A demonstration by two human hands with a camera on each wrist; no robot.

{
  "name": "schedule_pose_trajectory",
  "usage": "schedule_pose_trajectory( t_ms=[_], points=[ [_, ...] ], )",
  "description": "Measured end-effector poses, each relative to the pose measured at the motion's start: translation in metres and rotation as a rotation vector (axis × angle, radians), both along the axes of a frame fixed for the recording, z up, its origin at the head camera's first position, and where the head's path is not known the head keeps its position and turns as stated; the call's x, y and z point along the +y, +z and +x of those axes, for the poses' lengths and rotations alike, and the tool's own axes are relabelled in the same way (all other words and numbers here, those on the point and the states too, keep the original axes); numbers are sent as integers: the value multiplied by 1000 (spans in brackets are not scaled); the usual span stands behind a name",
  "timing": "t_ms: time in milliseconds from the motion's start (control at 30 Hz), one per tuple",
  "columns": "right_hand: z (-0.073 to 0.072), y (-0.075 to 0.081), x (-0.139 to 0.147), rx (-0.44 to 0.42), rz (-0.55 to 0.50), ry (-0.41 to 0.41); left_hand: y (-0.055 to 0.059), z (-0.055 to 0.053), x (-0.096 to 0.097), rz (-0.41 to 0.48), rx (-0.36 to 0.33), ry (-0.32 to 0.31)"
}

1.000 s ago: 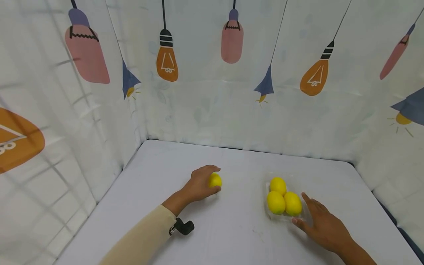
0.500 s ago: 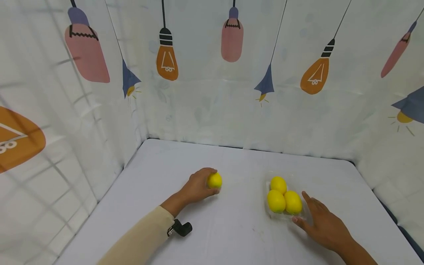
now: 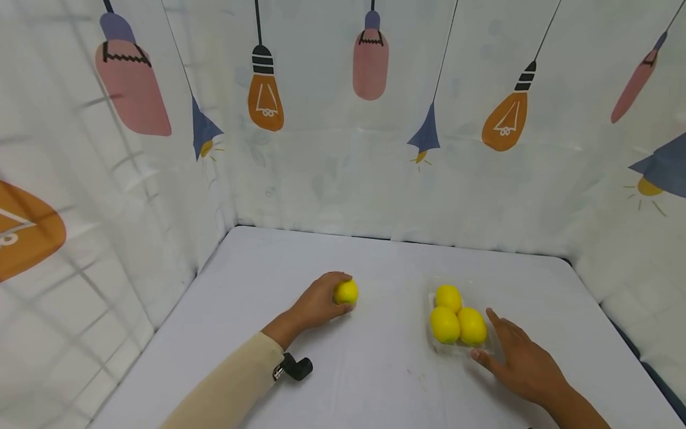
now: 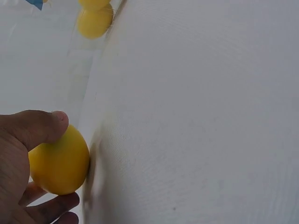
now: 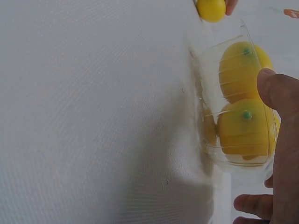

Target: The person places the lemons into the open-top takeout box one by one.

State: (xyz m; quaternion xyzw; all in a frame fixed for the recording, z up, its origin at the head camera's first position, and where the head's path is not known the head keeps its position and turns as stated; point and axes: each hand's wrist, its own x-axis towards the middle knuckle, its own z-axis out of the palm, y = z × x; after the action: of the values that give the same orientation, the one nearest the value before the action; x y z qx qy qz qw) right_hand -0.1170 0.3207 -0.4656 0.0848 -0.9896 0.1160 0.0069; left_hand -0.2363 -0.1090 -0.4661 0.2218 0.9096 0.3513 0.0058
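In the head view my left hand (image 3: 320, 302) holds a yellow lemon (image 3: 345, 292), left of the table's middle. The left wrist view shows the thumb over the top of this lemon (image 4: 63, 163) and curled fingers beneath it, close to the table surface. My right hand (image 3: 527, 363) lies spread at the right side of a clear plastic container (image 3: 433, 348), thumb and fingertips right at its rim. Three lemons (image 3: 445, 325) sit together inside it. In the right wrist view green stem spots show on two lemons (image 5: 245, 128) through the clear wall.
A white table (image 3: 375, 381) carries everything. White curtains (image 3: 332, 179) printed with lamps and bulbs stand behind and at both sides. A small black device (image 3: 297, 366) is strapped at the left wrist, by the beige sleeve (image 3: 230, 381).
The left thumb and fingers have closed in on the lemon, which stays at nearly the same spot. The right hand and the container have not visibly moved.
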Motion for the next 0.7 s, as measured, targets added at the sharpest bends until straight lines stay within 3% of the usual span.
schedule_pose_trajectory(
  t_ms=[467,700],
  points=[
    [1,2,-2,3,-3,2,3,-5,10,53,36,-59],
    [2,4,-2,-3,3,-1,7,-8,23,70,22,-66]
  ],
)
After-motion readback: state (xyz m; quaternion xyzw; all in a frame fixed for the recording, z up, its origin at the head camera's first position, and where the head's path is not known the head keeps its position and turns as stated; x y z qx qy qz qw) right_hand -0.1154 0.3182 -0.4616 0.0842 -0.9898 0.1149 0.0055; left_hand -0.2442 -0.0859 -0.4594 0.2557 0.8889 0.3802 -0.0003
